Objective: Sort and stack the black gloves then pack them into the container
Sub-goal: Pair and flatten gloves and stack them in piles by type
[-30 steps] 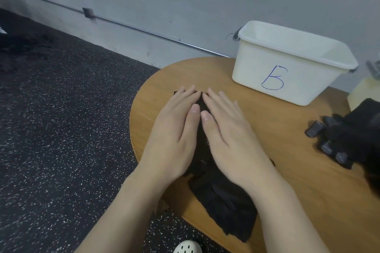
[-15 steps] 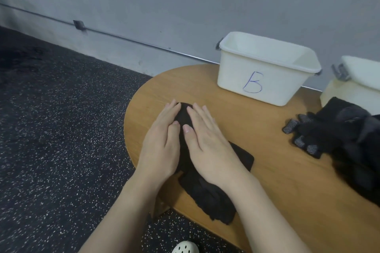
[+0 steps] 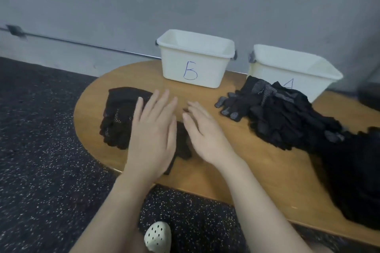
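Note:
A flat stack of black gloves [image 3: 119, 117] lies on the left end of the wooden table [image 3: 257, 170]. My left hand [image 3: 153, 129] is spread with straight fingers over the stack's right side and hides part of it. My right hand [image 3: 202, 129] hovers just to the right, fingers relaxed and pointing toward the far edge, holding nothing. A loose heap of black gloves [image 3: 287, 121] lies at the right. Behind stand two white containers, one marked B [image 3: 197, 59] and one marked A [image 3: 294, 72], the latter partly hidden by the heap.
The table's rounded left edge and near edge border a dark speckled floor [image 3: 41, 150]. A grey wall with a metal conduit [image 3: 82, 43] runs behind the table. A white perforated shoe [image 3: 158, 236] shows below the near edge.
Both hands have come off the stack's middle and shifted right, uncovering its left part. The view has swung right, bringing container A and more of the heap into sight.

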`<control>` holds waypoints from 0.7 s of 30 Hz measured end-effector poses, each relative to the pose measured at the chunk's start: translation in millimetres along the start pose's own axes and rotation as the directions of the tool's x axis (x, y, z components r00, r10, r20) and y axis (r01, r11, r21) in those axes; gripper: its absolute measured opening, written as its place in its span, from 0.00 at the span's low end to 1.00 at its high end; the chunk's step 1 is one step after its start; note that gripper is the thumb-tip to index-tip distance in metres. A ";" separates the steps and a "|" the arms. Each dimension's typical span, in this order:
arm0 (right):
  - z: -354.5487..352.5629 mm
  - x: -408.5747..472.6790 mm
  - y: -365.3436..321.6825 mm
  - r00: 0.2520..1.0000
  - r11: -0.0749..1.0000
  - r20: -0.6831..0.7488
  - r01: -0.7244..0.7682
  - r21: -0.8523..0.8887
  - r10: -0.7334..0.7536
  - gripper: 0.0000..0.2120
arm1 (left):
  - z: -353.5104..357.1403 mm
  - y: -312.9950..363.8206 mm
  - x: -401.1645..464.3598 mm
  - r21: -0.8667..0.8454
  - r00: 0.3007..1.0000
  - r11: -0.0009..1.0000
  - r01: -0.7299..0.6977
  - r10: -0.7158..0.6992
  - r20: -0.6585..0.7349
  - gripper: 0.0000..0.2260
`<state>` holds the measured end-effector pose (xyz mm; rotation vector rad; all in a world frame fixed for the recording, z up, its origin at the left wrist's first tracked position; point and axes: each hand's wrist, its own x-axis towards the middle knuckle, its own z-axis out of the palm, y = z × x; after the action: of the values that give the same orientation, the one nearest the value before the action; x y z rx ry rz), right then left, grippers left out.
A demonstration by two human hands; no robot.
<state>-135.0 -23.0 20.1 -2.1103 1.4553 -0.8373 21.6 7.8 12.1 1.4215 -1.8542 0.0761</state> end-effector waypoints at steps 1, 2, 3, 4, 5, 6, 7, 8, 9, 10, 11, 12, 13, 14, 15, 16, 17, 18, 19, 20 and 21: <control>-11.4 -8.8 11.2 0.999 1.000 -0.049 -0.020 -0.005 0.020 0.24 | 8.9 12.3 -1.0 -0.031 0.997 0.998 -0.048 0.050 0.055 0.22; -23.4 -17.8 23.1 0.993 0.999 -0.113 -0.035 -0.020 0.033 0.23 | 18.1 22.1 -1.4 -0.059 0.992 0.995 -0.075 0.081 0.099 0.22; -36.3 -27.2 35.0 0.983 0.998 -0.180 -0.052 -0.044 0.044 0.22 | 27.1 30.3 -1.4 -0.078 0.986 0.993 -0.084 0.094 0.134 0.22; -49.4 -36.5 47.1 0.970 0.994 -0.237 -0.078 -0.075 0.058 0.20 | 35.3 37.6 -0.9 -0.093 0.983 0.992 -0.082 0.096 0.159 0.21; -61.7 -45.6 59.2 0.956 0.988 -0.282 -0.110 -0.111 0.075 0.17 | 43.4 44.2 0.7 -0.112 0.980 0.991 -0.077 0.096 0.174 0.21; -72.6 -54.7 71.3 0.944 0.978 -0.315 -0.150 -0.148 0.097 0.16 | 51.1 51.0 2.5 -0.137 0.978 0.988 -0.071 0.096 0.185 0.20; -82.0 -63.5 82.9 0.932 0.964 -0.339 -0.195 -0.180 0.125 0.15 | 58.5 58.2 4.9 -0.168 0.976 0.983 -0.067 0.099 0.193 0.20; -89.4 -71.4 93.4 0.919 0.950 -0.362 -0.239 -0.203 0.154 0.14 | 65.8 65.8 7.9 -0.201 0.974 0.977 -0.067 0.107 0.198 0.20; -94.8 -78.1 102.9 0.905 0.939 -0.386 -0.276 -0.207 0.181 0.14 | 73.6 73.7 11.2 -0.229 0.972 0.971 -0.069 0.117 0.203 0.20; -98.7 -83.2 110.4 0.891 0.933 -0.408 -0.300 -0.196 0.201 0.13 | 81.7 81.4 14.3 -0.249 0.969 0.966 -0.070 0.125 0.211 0.20; -101.0 -86.6 116.4 0.878 0.931 -0.426 -0.318 -0.179 0.218 0.13 | 90.2 88.6 16.9 -0.259 0.966 0.964 -0.064 0.125 0.227 0.20; -102.5 -88.4 121.1 0.868 0.928 -0.436 -0.335 -0.165 0.236 0.13 | 98.7 95.3 18.8 -0.263 0.961 0.964 -0.051 0.118 0.248 0.20; -103.8 -89.1 124.7 0.861 0.923 -0.442 -0.352 -0.157 0.253 0.14 | 106.8 101.4 20.1 -0.263 0.956 0.964 -0.034 0.108 0.272 0.20; -105.1 -89.3 128.0 0.855 0.918 -0.447 -0.364 -0.156 0.263 0.15 | 114.3 106.8 20.5 -0.264 0.952 0.964 -0.019 0.099 0.291 0.20; -106.1 -89.1 131.0 0.849 0.916 -0.455 -0.371 -0.155 0.267 0.16 | 121.6 111.8 20.8 -0.266 0.947 0.964 -0.011 0.095 0.306 0.21; -106.9 -88.7 133.7 0.844 0.915 -0.461 -0.376 -0.147 0.273 0.16 | 128.2 116.4 20.6 -0.266 0.942 0.964 -0.005 0.094 0.323 0.21; -107.5 -87.8 135.7 0.841 0.914 -0.464 -0.381 -0.138 0.280 0.17 | 133.9 120.7 20.6 -0.260 0.935 0.966 0.001 0.091 0.343 0.22; -107.9 -86.7 137.8 0.840 0.914 -0.463 -0.383 -0.134 0.284 0.17 | 138.7 124.7 21.4 -0.244 0.928 0.970 0.006 0.085 0.363 0.23; -107.7 -85.4 139.9 0.842 0.913 -0.458 -0.383 -0.136 0.285 0.18 | 143.4 128.0 22.6 -0.221 0.922 0.975 0.011 0.076 0.380 0.23; -107.0 -84.1 141.9 0.846 0.912 -0.450 -0.383 -0.143 0.285 0.18 | 147.7 131.0 24.3 -0.204 0.918 0.979 0.024 0.059 0.391 0.23; -106.1 -82.8 143.6 0.850 0.911 -0.442 -0.384 -0.151 0.285 0.18 | 150.9 133.8 26.5 -0.201 0.919 0.979 0.044 0.039 0.391 0.23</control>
<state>-326.6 2.7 -16.8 -1.8087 2.1690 -1.0538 -173.8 -36.1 -23.6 1.3632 -2.1106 -0.4236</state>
